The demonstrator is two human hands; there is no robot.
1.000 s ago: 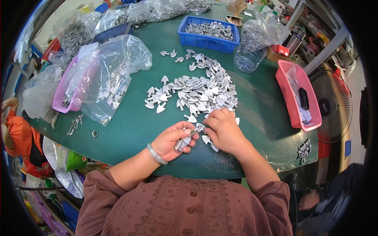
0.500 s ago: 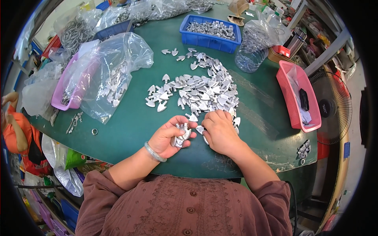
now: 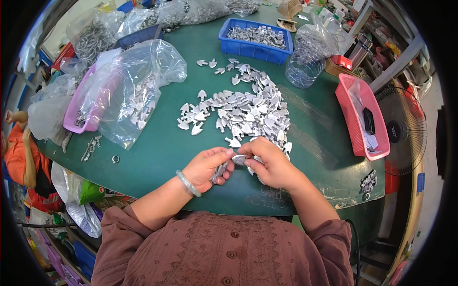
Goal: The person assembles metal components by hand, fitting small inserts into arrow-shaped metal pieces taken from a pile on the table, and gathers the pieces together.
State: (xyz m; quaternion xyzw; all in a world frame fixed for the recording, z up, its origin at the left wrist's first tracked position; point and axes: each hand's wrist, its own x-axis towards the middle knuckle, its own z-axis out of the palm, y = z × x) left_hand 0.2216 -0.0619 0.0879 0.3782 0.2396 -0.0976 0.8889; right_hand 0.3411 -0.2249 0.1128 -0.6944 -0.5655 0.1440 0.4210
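Observation:
My left hand [image 3: 208, 168] is closed round several silver shovel-shaped metal pieces [image 3: 219, 171], partly hidden by the fingers. Just beside it, my right hand [image 3: 268, 163] pinches one more silver shovel-shaped piece [image 3: 239, 159] between thumb and fingers, close to the left thumb tip. Beyond both hands spreads a heap of the same pieces [image 3: 255, 112] on the green table [image 3: 167, 119]. A few of them lie under and beside my right fingers. Which details the hidden pieces have, I cannot tell.
A blue bin [image 3: 255, 56] of small metal parts stands at the back. On the left, a clear bag [image 3: 133, 95] lies against a purple basket [image 3: 78, 112]. To the right are a plastic jar [image 3: 304, 74], a pink basket [image 3: 360, 119] and a fan [image 3: 400, 131]. Another person [image 3: 23, 157] sits far left.
My right hand has lifted a shovel-shaped piece from the near edge of the heap and brought it to my left hand. The left fingers have closed further round their pieces.

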